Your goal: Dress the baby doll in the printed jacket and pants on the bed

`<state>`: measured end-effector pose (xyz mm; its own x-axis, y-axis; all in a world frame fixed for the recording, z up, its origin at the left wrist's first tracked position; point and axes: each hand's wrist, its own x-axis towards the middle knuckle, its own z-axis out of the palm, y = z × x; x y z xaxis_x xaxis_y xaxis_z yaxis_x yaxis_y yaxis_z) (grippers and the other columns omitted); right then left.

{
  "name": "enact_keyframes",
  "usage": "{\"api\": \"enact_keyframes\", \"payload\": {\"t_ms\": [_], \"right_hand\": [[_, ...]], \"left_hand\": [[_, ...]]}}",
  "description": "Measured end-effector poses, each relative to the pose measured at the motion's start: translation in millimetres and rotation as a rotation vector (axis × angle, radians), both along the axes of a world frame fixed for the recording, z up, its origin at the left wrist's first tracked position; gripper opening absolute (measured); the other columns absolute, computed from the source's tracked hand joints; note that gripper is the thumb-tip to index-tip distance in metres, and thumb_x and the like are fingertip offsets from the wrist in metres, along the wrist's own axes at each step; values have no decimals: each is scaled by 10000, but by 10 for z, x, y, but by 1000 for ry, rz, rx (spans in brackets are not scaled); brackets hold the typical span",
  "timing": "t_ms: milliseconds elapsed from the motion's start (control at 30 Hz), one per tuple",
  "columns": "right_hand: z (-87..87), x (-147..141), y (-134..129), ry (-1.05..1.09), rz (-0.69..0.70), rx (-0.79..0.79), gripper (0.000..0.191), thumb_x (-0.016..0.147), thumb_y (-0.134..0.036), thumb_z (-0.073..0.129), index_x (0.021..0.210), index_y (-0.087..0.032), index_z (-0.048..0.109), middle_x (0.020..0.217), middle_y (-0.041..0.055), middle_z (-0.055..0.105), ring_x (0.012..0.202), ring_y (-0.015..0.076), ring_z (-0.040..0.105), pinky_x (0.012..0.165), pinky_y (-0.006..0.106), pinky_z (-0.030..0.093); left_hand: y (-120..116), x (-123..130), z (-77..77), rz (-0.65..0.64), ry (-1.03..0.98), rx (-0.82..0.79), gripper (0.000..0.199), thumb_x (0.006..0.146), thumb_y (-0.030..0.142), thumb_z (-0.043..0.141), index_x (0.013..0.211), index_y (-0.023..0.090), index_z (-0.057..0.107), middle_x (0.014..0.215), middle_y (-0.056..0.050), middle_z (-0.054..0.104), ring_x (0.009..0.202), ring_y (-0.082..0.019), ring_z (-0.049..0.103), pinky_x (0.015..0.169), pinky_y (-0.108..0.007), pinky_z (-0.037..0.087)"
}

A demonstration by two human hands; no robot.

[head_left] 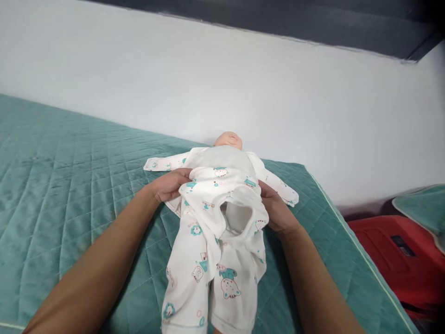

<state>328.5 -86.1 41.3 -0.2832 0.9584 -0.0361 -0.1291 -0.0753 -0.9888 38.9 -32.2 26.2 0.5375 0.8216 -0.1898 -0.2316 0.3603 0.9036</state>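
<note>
So, there's a doll (pixel 229 140) lying on a green quilted mat (pixel 86 208), head at the far side by the wall (pixel 208 83) and legs pointing at the near edge of the view. It's in white clothes (pixel 196 260) with little bear faces and teal bits printed on them. One sleeve (pixel 167 163) is stretched out to the left, and the other sleeve (pixel 280 188) angles out to the right and nearer. Across the chest there's a plain greyish patch (pixel 224 157), and just nearer than that the printed cloth is bunched over the belly, with a round opening (pixel 238 218) sitting above the legs. Can't tell which piece that opening belongs to.

Both hands are at the doll's waist, one per side. The left hand (pixel 173 184) has its fingers bent in against the left edge of the cloth, tips tucked out of sight, so I can't say how tightly it's closed. The right hand (pixel 275 204) touches the right edge, with its fingers mostly hidden by the cloth; can't tell its grip either.

Off to the right, past the mat's pale edging, is something red (pixel 385 250) with green fabric (pixel 422 211) beside it.
</note>
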Motion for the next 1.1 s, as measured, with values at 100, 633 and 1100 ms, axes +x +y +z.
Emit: {"api": "enact_keyframes", "payload": {"t_ms": [100,633,1100], "right_hand": [[-6,56,-8,-40,19,-17,400,760,-240,757,1152,-261,677,1218,43,715,1081,247,669,885,362,534],[-23,157,11,-339,59,-7,603,695,-150,720,1280,-268,634,1021,23,752,759,205,663,586,284,483],[-13,103,41,-385,-9,169,409,705,-184,736,1110,-231,699,995,11,739,851,213,640,760,331,495]], "left_hand": [[-8,-26,5,-46,8,15,246,591,69,735,835,94,749,790,-99,763,713,-187,689,670,-261,537],[-180,69,271,-125,335,383,193,629,91,679,796,179,721,778,-26,724,927,-232,664,828,-306,527],[-75,65,170,43,474,364,95,581,131,594,651,158,653,645,-6,659,722,-206,615,690,-288,493]]}}
